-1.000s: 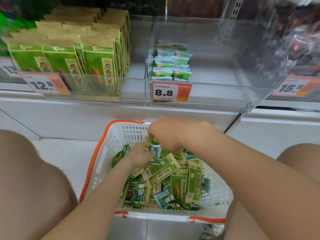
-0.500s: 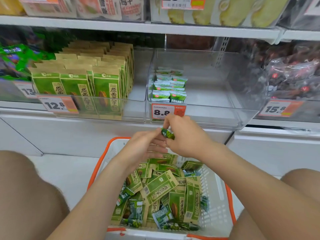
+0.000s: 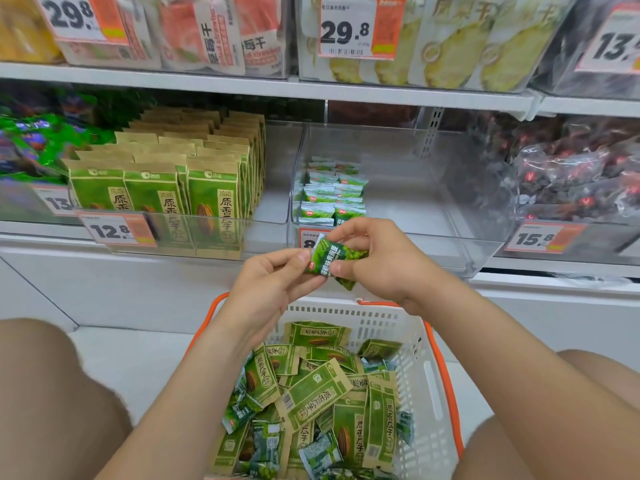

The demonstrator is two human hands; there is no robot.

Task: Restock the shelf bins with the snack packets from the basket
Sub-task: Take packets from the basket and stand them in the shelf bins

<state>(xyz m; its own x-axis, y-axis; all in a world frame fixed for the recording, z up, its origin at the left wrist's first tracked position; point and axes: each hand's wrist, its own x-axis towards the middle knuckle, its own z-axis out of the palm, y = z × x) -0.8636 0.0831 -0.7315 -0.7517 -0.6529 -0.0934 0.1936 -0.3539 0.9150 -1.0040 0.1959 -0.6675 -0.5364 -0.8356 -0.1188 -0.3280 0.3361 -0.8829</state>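
Shop shelving [image 3: 346, 93]. Above white basket [image 3: 346, 311], left hand [image 3: 273, 284] pinches small green snack packet [image 3: 325, 259] by its left end; right hand [image 3: 386, 266], fingers curled, grips the other end, near part-filled clear bin [image 3: 433, 202].

Packets [image 3: 313, 398] in basket [image 3: 434, 382] below bins [image 3: 398, 237].

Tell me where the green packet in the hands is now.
In the head view, centre, the green packet is pinched between the left hand and the right hand, above the basket and in front of the clear bin.
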